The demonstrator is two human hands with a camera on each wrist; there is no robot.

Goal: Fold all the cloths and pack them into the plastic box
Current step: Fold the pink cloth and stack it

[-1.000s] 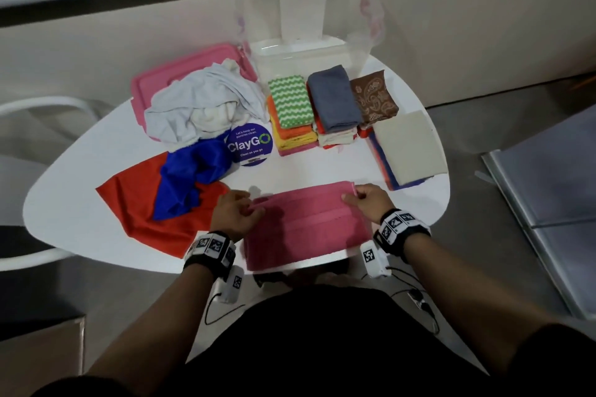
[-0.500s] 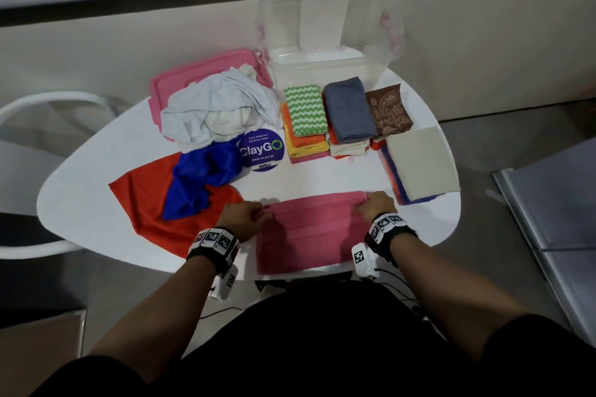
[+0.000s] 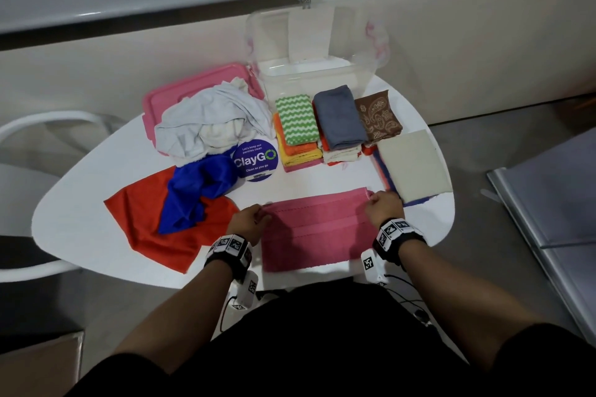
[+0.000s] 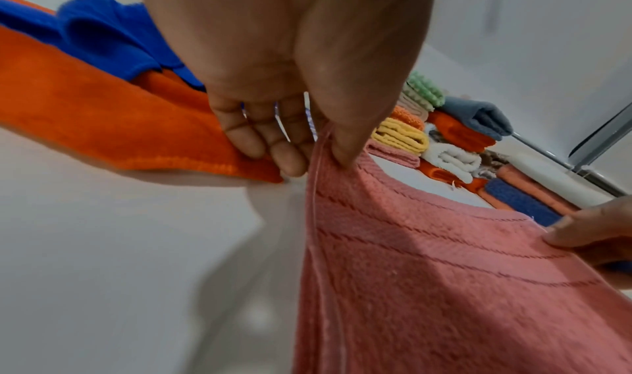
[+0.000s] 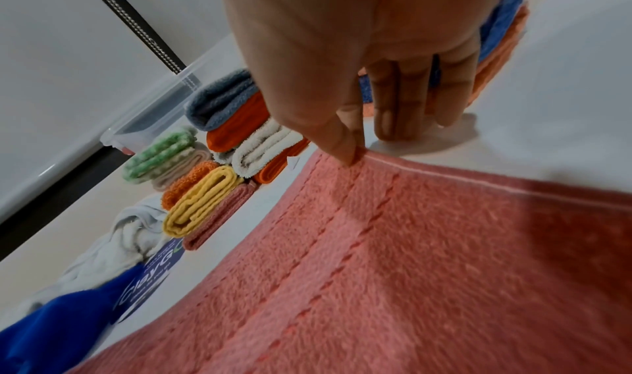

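Note:
A pink towel (image 3: 317, 229) lies folded over at the table's near edge. My left hand (image 3: 250, 222) pinches its far left corner (image 4: 328, 152) between thumb and fingers. My right hand (image 3: 382, 208) pinches the far right corner (image 5: 352, 155). The clear plastic box (image 3: 309, 74) stands at the back of the table with nothing visible in it. Stacks of folded cloths sit in front of it: a green zigzag one (image 3: 295, 119), a grey one (image 3: 338, 116), a brown patterned one (image 3: 379, 118) and a beige one (image 3: 414, 167). Unfolded orange (image 3: 145, 222), blue (image 3: 196, 193) and white (image 3: 213, 122) cloths lie on the left.
The box's pink lid (image 3: 180, 97) lies under the white cloth at back left. A round purple "ClayGO" sticker (image 3: 254, 159) marks the white table (image 3: 74, 206). A white chair (image 3: 38, 129) stands to the left, and a grey panel (image 3: 554, 203) lies on the floor at right.
Both hands have carried the towel's corners a little farther from me; the top layer now reaches farther over the lower one. The head camera has shifted slightly.

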